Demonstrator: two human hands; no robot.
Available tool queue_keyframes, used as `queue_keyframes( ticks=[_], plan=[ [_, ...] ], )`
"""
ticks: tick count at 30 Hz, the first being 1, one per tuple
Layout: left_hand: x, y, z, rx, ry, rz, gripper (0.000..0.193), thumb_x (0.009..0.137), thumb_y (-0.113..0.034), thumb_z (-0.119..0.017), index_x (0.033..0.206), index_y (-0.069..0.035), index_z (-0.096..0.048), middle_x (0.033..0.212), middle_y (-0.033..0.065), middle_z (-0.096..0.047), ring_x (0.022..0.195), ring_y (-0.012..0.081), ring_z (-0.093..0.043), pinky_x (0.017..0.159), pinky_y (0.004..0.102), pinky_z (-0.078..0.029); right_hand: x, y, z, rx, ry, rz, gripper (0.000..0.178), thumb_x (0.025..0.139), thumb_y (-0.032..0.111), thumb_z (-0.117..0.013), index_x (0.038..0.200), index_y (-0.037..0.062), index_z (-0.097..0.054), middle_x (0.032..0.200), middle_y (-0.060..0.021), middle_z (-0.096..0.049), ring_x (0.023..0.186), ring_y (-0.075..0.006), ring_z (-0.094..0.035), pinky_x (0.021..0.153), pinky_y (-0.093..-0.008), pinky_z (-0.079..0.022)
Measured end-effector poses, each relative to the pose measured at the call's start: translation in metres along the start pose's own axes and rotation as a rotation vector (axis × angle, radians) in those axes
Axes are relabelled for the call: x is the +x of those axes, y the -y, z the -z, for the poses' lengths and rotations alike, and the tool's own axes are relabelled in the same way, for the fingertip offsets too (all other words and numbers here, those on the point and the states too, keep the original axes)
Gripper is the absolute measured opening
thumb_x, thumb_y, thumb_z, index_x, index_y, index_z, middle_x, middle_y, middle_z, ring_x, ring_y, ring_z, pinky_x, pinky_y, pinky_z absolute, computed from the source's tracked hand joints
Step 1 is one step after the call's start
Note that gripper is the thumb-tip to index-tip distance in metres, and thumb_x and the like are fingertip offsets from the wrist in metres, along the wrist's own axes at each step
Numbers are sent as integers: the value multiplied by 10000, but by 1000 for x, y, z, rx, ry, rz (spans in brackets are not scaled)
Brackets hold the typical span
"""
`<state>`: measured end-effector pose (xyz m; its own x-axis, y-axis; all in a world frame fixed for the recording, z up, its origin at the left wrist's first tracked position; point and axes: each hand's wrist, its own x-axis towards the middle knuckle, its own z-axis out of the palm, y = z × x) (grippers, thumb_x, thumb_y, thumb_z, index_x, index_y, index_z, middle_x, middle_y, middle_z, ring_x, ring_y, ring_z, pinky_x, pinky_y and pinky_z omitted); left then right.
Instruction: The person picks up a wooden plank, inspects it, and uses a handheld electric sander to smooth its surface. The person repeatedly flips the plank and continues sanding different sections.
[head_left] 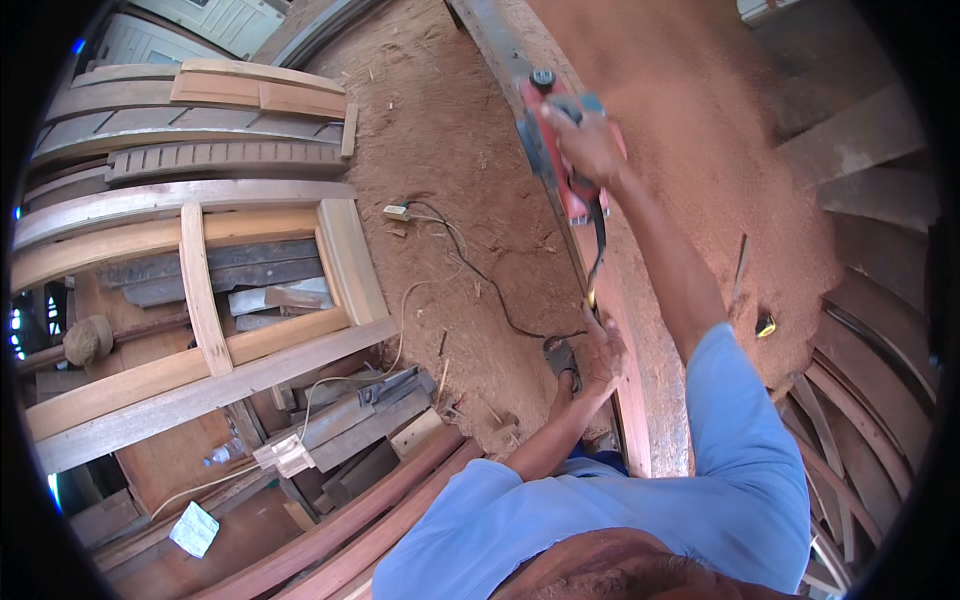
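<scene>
My right hand (592, 148) is wrapped round the handle of a red and teal electric hand planer (546, 128), which rests on a long timber beam (648, 410). A black power cord (600, 240) runs back from the planer's rear along the beam. Closer to my body, my left hand (604, 352) is closed on that cord, over the beam's left edge. Its fingertips are partly hidden. From there the cord loops down to the left, toward the ground.
A pale plug connector (397, 213) lies on the dusty ground. Left stand a wooden frame (205, 290) and stacked boards (230, 160). Sawdust (690, 120) covers the right side, with a tape measure (765, 325) on it. More planks (880, 330) line the far right.
</scene>
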<state>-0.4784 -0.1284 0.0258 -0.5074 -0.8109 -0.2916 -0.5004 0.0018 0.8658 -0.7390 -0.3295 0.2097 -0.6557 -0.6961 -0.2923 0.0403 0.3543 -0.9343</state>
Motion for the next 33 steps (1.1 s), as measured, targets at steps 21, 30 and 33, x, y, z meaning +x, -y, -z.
queue_keyframes(
  ticks=[21,30,33],
  plan=[
    [20,70,-20,-424,-109,64,636,1076,-436,-288,1599,-87,-186,1401,227,-540,1283,372,-545,956,468,-526,-113,-46,9,-254,142,-20,752,881,660,-623,1265,14,-605,896,-168,-700,873,-273,-690,804,-399,-534],
    [-110,99,92,-1101,161,921,676,1051,-592,-237,1586,-180,-249,1268,177,-563,1111,324,-570,1010,484,-457,-524,-174,36,-23,63,-172,489,916,264,-685,1311,2,-563,954,-175,-670,899,-292,-673,817,-404,-533],
    [-156,146,111,-948,176,954,643,1059,-569,-242,1561,-177,-325,1137,128,-592,965,275,-586,937,450,-500,-545,-175,32,1,59,-237,457,902,216,-706,1281,-2,-575,1032,-228,-695,960,-349,-700,863,-425,-539]
  ],
)
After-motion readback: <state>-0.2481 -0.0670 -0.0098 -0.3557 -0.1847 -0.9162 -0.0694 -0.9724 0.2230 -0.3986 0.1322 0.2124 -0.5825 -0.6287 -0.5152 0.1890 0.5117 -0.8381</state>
